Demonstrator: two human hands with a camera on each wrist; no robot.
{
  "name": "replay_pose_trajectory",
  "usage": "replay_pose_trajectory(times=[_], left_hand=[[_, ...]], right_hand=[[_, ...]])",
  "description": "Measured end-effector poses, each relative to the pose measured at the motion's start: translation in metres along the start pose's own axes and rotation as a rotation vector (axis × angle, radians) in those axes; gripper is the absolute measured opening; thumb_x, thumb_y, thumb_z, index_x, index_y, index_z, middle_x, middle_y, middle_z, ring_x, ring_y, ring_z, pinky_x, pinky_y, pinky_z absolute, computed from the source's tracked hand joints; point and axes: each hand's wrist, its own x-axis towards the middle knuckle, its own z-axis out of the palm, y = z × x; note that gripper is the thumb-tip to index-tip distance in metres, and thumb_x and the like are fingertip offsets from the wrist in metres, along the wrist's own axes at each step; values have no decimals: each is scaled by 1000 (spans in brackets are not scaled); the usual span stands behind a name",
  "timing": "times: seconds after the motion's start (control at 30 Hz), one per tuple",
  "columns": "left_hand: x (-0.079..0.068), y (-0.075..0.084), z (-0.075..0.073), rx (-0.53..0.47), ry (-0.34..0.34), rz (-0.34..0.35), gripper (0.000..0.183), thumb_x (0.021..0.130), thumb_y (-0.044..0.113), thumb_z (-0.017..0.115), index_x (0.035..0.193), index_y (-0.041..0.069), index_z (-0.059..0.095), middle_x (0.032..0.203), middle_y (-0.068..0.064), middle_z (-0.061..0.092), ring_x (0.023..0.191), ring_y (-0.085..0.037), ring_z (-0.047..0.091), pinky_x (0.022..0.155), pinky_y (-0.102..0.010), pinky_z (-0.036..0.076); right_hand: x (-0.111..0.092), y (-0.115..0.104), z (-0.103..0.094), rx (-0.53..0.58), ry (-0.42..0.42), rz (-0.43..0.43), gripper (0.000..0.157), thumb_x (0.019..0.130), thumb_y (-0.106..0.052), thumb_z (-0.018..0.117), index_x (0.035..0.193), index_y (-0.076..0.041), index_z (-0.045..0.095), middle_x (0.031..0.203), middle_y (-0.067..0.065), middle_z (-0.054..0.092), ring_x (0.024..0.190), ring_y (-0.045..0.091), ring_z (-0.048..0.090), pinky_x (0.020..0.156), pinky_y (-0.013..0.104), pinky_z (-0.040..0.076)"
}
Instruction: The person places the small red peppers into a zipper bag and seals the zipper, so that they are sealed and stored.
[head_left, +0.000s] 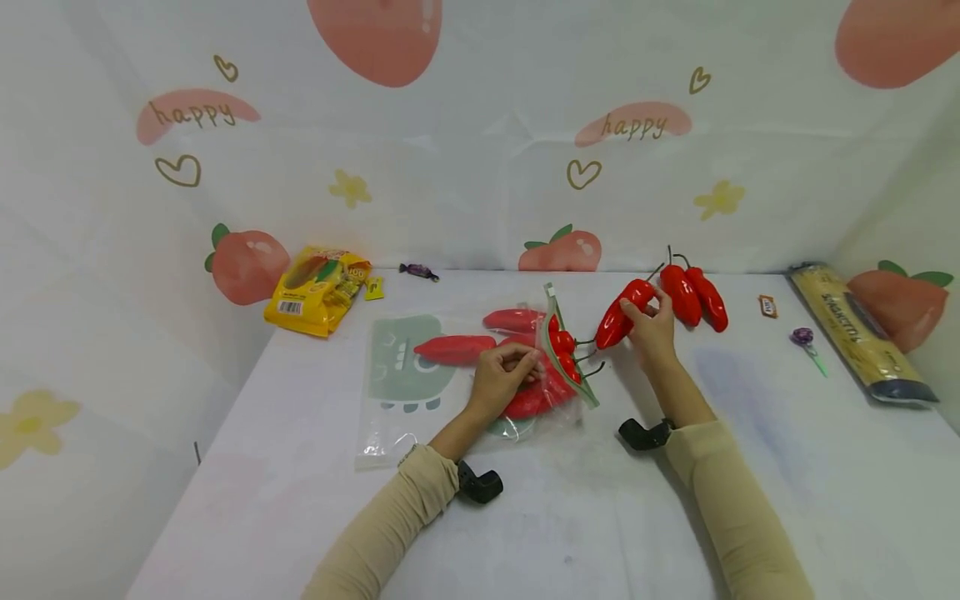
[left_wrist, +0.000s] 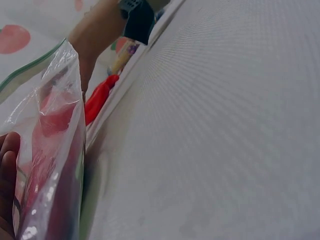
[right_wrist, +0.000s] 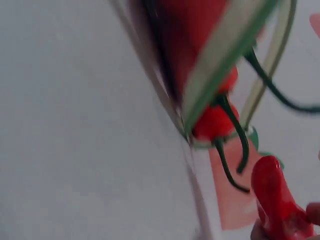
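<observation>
A clear zip bag (head_left: 408,433) with a green seal lies on the table, holding several red peppers (head_left: 457,350). Its mouth gapes to the right, and green stems stick out of it. My left hand (head_left: 504,377) pinches the bag's film near the mouth; in the left wrist view its fingers (left_wrist: 9,165) show at the plastic. Just right of the mouth, my right hand (head_left: 651,325) grips another red pepper (head_left: 621,315) with its stem pointing up and right. In the right wrist view this pepper (right_wrist: 275,200) is close by the bag's stems.
Two red peppers (head_left: 692,296) lie behind my right hand. A yellow snack bag (head_left: 315,292), a small yellow packet (head_left: 374,288) and a purple candy (head_left: 418,272) are at the back left. On the right are a small brown packet (head_left: 767,306), a lollipop (head_left: 804,338) and a long golden package (head_left: 862,333).
</observation>
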Motion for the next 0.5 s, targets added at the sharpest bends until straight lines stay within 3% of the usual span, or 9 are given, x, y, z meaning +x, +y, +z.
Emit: replay_pose_trajectory(times=[0.2,0.4,0.5], left_hand=[[1,0,0,3,12,7,19,88,4,58,92,-15,62,80,-35,62,63,-11,65,65,-26,58],[1,1,0,9,10,22,19,88,3,58,93,-15,62,80,-35,62,65,-22,66,66,-31,58],[1,0,0,-2,12,28,18,88,2,58,93,-15,62,80,-36,62,65,-20,66,66,-31,58]], right_hand=[[-12,7,15,251,-10,-24,58,94,-11,48,142,-19,17,146,1,27,131,15,31,110,31,32],[-11,16,19,295,20,-98,57,93,-2,45,142,-17,19,142,4,26,130,19,31,111,31,31],[-11,21,19,287,36,-128,54,94,-5,46,140,-13,20,141,3,28,128,17,33,111,31,32]])
